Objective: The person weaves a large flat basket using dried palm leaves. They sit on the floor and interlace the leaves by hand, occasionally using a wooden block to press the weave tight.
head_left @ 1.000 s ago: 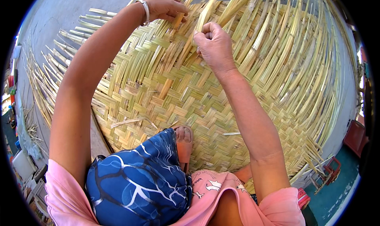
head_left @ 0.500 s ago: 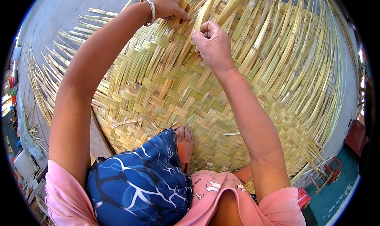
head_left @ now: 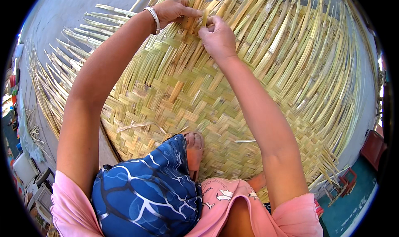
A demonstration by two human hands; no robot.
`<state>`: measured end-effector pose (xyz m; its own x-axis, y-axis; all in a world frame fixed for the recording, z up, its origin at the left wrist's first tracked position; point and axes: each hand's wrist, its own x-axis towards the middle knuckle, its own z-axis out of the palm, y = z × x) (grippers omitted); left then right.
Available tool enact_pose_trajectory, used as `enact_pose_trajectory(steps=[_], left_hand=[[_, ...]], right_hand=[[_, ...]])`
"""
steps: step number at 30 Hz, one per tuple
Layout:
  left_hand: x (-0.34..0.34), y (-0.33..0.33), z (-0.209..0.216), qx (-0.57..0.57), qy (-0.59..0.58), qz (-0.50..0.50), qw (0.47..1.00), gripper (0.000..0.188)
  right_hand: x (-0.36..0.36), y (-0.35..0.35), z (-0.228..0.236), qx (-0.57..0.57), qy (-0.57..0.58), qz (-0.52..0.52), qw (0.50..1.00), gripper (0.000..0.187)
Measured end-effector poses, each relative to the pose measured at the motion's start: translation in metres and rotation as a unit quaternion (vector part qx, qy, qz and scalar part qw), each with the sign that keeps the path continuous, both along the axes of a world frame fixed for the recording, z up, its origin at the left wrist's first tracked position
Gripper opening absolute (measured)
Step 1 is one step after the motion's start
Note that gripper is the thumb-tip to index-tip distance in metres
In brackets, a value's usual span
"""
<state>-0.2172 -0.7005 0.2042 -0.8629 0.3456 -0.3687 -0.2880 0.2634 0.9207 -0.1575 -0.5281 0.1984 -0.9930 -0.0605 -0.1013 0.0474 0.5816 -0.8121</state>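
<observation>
A large woven mat [head_left: 187, 100] of flat yellow-green split cane lies beneath both my arms, with a diagonal pattern in its near part. At its far edge, my right hand [head_left: 219, 38] is closed, thumb and fingers pinching a cane strip [head_left: 205, 19] that stands up from the weave. Beside it, my left hand [head_left: 172, 10], with a silver bangle on the wrist, is closed around cane strips; its thumb reaches right toward the pinched strip. Some of the left fingers are hidden behind the strips. Unwoven strip ends [head_left: 286, 50] fan out to the right.
My sandalled foot [head_left: 194, 147] rests on the mat. Loose strip ends [head_left: 68, 50] stick out at the left over grey floor [head_left: 50, 25]. A short loose sliver [head_left: 245, 141] lies on the weave. Dark red chairs [head_left: 373, 149] stand at the far right.
My right hand has moved slightly up and left, closer to my left hand. The strip it pinches has swung from leaning right to nearly upright. My left hand has shifted slightly down.
</observation>
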Motion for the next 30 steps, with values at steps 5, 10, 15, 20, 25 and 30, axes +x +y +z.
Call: enact_pose_trajectory(steps=[5,10,15,20,25,30], left_hand=[[0.002,-0.005,-0.008,0.139,-0.028,-0.008,0.99,0.035],[0.015,-0.019,-0.025,0.241,-0.007,0.169,0.956,0.026],[0.042,-0.019,-0.04,0.045,0.052,0.324,0.943,0.015],[0.06,-0.02,-0.036,0.081,0.03,0.381,0.92,0.01],[0.046,-0.068,-0.031,0.146,0.045,0.412,0.898,0.013],[0.027,-0.118,-0.018,0.203,0.025,0.47,0.859,0.017]], right_hand=[[0.0,-0.002,-0.012,0.139,0.124,0.098,0.978,0.035],[-0.001,0.0,-0.008,0.063,0.029,0.087,0.994,0.032],[0.009,-0.002,-0.024,0.071,0.12,0.042,0.989,0.02],[0.022,0.0,-0.017,0.147,0.148,0.108,0.972,0.013],[-0.001,0.003,-0.004,0.209,0.186,0.213,0.936,0.013],[-0.015,-0.037,0.0,0.181,0.186,0.247,0.934,0.022]])
